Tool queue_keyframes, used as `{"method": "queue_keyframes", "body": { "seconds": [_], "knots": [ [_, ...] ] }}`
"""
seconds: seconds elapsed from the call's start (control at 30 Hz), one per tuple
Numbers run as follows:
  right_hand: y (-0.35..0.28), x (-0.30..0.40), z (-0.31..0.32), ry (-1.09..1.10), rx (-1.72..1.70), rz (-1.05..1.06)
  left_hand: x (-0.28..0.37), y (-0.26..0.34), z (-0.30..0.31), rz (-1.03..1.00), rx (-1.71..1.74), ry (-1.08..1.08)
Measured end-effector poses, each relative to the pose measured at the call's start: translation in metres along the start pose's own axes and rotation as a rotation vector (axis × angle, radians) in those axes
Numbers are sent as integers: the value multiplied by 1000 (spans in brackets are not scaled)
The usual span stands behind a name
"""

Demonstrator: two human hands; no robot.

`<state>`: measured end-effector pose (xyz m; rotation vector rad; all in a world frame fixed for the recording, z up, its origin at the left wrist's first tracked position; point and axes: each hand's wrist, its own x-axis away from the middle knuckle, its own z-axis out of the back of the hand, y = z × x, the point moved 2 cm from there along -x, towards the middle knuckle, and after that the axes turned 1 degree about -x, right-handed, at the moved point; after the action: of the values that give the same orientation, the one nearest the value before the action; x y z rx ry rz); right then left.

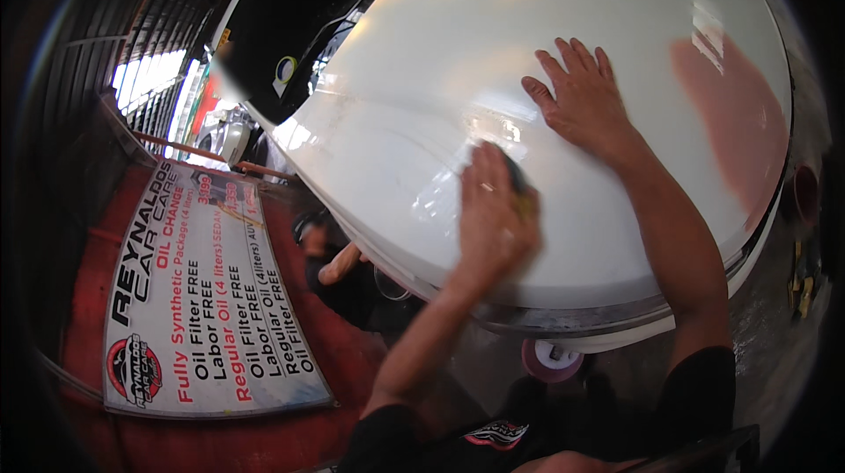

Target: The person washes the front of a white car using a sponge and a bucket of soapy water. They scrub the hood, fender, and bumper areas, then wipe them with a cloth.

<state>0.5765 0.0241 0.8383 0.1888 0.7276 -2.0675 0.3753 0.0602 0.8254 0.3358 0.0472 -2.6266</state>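
A white car hood (409,110) fills the middle of the view, glossy and wet-looking in patches. My left hand (498,215) presses a dark pad with a yellowish part (518,176), perhaps a sanding block, against the hood near its front. Motion blurs this hand, and its fingers cover much of the pad. Farther up the panel to the right, my right hand (584,100) lies palm down with fingers spread and nothing in it. A dull reddish patch (733,123) shows on the hood's right side.
A roll of tape (285,70) rests by the dark windshield (297,4). Another person's forearm (340,265) is at the hood's left edge. Below the front edge stands a reddish bucket (551,364). A banner with writing (218,301) is at left; yellow-and-dark items (804,281) lie right.
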Motion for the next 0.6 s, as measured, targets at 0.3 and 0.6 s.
{"method": "queue_keyframes", "body": {
  "seconds": [0.3, 0.6],
  "knots": [
    [-28, 4, -7, -48, 15, 68, -11, -181, 43, 412, -176, -34],
    [-4, -3, 1, 128, -458, 17, 73, 95, 9, -176, 390, -9]
  ]
}}
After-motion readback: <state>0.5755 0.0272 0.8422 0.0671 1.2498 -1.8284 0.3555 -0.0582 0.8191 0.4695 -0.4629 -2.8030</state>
